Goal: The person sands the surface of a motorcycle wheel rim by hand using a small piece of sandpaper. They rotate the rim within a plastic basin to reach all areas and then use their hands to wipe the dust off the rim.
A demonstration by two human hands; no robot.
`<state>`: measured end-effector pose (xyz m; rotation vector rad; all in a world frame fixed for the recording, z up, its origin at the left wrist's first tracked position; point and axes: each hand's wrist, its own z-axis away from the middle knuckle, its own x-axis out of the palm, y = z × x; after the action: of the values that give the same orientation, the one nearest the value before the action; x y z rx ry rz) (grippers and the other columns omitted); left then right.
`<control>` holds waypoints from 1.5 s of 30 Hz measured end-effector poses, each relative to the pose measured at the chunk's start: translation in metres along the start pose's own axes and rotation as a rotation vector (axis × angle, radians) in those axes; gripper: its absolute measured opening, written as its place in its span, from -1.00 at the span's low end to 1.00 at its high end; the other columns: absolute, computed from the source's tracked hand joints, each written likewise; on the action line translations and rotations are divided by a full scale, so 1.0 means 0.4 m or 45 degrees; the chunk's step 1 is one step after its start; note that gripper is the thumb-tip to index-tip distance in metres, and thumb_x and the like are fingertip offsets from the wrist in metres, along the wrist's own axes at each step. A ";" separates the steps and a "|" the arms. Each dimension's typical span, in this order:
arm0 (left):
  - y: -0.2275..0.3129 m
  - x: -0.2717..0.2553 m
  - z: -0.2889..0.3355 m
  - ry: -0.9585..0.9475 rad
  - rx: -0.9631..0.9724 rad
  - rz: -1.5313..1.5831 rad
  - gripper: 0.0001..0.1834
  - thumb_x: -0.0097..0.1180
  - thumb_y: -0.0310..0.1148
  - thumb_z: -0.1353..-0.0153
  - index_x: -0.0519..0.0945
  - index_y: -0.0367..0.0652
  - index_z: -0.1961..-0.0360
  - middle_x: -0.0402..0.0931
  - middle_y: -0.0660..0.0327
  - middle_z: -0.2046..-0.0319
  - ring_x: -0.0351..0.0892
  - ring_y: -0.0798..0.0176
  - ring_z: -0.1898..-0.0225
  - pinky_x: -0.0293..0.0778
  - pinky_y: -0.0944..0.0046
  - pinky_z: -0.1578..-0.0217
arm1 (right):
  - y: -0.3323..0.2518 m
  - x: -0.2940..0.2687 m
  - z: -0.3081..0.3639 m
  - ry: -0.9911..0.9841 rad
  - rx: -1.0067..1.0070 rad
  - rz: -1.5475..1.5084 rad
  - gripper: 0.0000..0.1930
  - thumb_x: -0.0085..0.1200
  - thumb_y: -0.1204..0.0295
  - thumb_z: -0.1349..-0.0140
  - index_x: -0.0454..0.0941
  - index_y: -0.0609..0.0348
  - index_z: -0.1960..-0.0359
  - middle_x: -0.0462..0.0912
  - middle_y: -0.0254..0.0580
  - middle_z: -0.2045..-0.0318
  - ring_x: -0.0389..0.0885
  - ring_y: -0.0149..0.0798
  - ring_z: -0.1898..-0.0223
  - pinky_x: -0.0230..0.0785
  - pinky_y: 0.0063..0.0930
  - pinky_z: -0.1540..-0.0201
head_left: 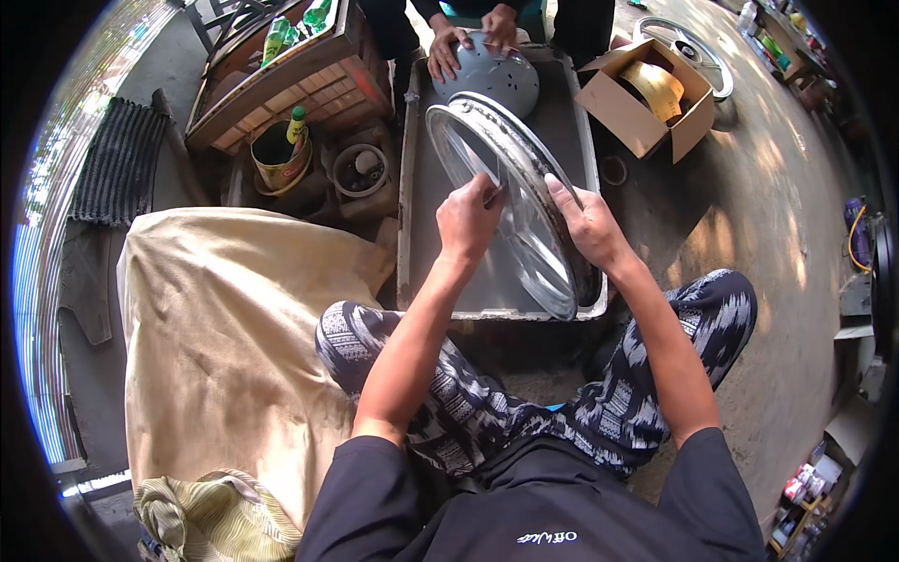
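A silver motorcycle wheel rim [528, 161] with broad spokes stands tilted over a long grey tray [406, 197]. My right hand [592, 225] grips its outer edge on the right, thumb laid along the metal. My left hand [468, 217] is closed in front of the spokes. Something small and dark shows at its fingertips, too small to name. At the tray's far end, another person's hands [446, 51] rest on a rounded grey shell [496, 82] with dark spots.
Beyond the tray on the right sit an open cardboard box [629, 112] holding a yellow curved part [654, 89] and another wheel [698, 54]. A wooden crate [323, 94], a bucket [281, 167] and a white pot [361, 170] stand left. Tan cloth [234, 318] covers something beside my left knee.
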<state>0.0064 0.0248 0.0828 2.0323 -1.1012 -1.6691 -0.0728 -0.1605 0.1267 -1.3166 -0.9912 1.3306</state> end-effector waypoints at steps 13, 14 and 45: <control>0.000 -0.018 -0.005 -0.048 -0.037 -0.025 -0.78 0.32 -0.24 -0.16 0.58 -0.14 0.35 0.71 0.09 0.42 0.72 -0.06 0.33 0.57 0.04 0.31 | 0.009 0.015 -0.007 -0.007 -0.063 0.028 -0.45 -0.11 0.04 -0.54 0.62 0.42 0.14 0.62 -0.28 0.46 0.46 -0.48 0.34 0.41 -0.46 0.19; -0.010 -0.015 -0.003 -0.126 -0.055 -0.096 -0.79 0.31 -0.25 -0.17 0.58 -0.14 0.35 0.70 0.09 0.42 0.72 -0.06 0.33 0.57 0.05 0.32 | 0.002 0.016 -0.006 0.003 -0.072 0.015 -0.45 -0.10 0.04 -0.54 0.62 0.42 0.15 0.62 -0.28 0.47 0.46 -0.48 0.34 0.40 -0.46 0.20; -0.014 -0.053 -0.017 0.139 -0.177 0.192 -0.67 0.35 -0.12 -0.18 0.62 -0.20 0.37 0.70 0.02 0.42 0.71 -0.12 0.31 0.57 0.01 0.28 | -0.019 0.010 0.006 -0.065 -0.015 0.057 -0.44 -0.09 0.03 -0.53 0.63 0.43 0.17 0.60 -0.33 0.47 0.43 -0.50 0.35 0.40 -0.47 0.22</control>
<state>0.0138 0.0419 0.0960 1.8812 -1.0435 -1.4991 -0.0740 -0.1549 0.1334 -1.3262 -1.0113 1.4003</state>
